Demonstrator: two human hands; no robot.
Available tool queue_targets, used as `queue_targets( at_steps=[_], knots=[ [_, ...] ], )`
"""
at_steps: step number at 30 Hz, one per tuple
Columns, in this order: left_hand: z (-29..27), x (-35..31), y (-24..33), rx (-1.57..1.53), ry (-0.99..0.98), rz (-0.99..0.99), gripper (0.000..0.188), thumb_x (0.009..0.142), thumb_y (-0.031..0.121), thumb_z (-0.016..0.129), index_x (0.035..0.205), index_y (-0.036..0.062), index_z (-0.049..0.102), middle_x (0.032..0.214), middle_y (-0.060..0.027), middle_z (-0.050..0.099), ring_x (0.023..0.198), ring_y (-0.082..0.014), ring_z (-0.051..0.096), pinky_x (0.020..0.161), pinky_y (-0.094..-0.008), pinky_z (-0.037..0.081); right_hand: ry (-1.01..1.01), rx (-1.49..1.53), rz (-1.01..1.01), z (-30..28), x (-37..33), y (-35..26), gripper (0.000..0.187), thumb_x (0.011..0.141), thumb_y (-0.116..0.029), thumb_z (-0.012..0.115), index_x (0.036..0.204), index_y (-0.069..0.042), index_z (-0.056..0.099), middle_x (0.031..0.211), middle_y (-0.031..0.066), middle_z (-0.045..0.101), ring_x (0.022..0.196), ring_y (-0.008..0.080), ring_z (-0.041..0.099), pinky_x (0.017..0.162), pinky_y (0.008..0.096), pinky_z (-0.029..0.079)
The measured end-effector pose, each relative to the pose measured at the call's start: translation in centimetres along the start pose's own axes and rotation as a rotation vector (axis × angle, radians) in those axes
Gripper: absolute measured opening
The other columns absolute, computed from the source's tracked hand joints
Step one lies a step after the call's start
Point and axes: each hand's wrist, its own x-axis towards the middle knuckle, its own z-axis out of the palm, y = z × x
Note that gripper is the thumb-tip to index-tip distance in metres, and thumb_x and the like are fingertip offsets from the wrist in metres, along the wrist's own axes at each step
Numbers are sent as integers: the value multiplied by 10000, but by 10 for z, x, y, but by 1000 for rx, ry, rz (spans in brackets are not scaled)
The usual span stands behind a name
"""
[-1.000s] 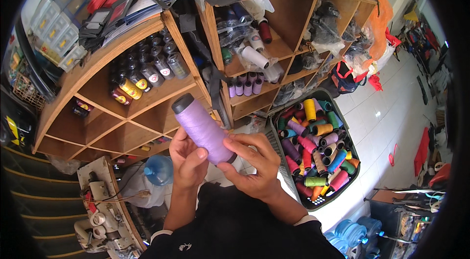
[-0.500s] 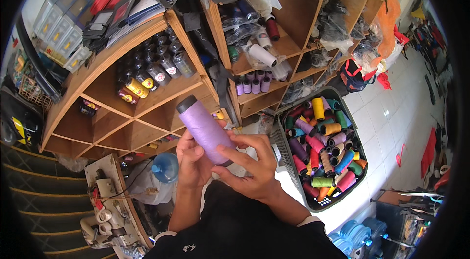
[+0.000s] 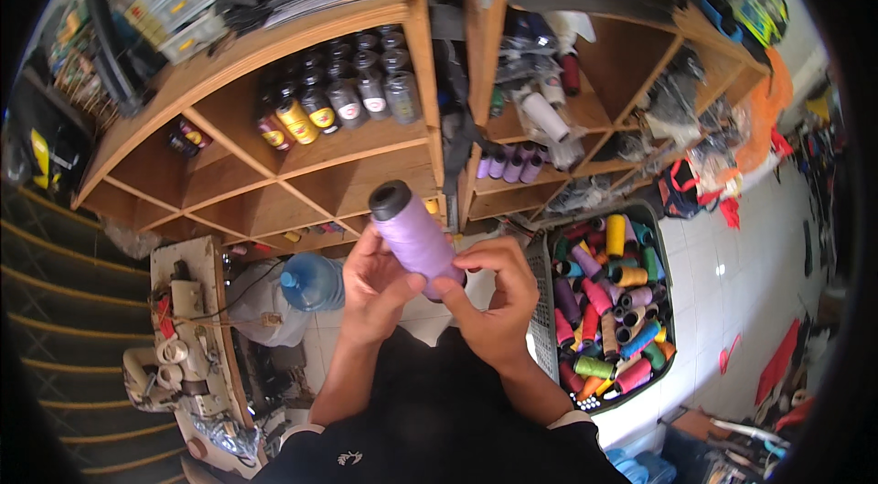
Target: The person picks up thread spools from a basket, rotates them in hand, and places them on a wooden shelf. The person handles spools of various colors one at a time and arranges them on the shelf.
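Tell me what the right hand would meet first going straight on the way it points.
The purple thread spool: the right hand appears to touch its lower end. Just past that, probably the left hand, though depth is unclear.

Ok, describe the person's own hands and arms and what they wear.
The left hand and right hand are ungloved, with no ring or watch visible. The forearms are bare. The black top has short sleeves with pale edging and a small white emblem.

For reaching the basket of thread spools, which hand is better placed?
The right hand, probably: it is nearer the basket, and the left hand could keep the purple spool that both hold.
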Motion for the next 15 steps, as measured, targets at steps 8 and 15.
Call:
queue_targets(
  at_steps=[8, 15],
  knots=[
    [-65, -21, 36, 111, 33, -12, 691, 772, -56, 743, 1364, 6, 392, 1308, -139, 544, 1212, -217, 530, 1048, -390, 411, -283, 551, 382, 57, -3, 36, 488, 725, -32, 816, 1127, -17, 539, 1021, 53, 574, 906, 128, 556, 811, 276, 447],
    [-139, -42, 71, 518, 390, 161, 563, 748, -9, 781, 1257, -18, 541, 1146, -110, 643, 1095, -196, 607, 983, -355, 450, -537, 53, 40, 159, 1, 23, 722, 660, -41, 806, 1296, -19, 464, 1148, 153, 533, 1041, 278, 535, 856, 378, 451]
  ],
)
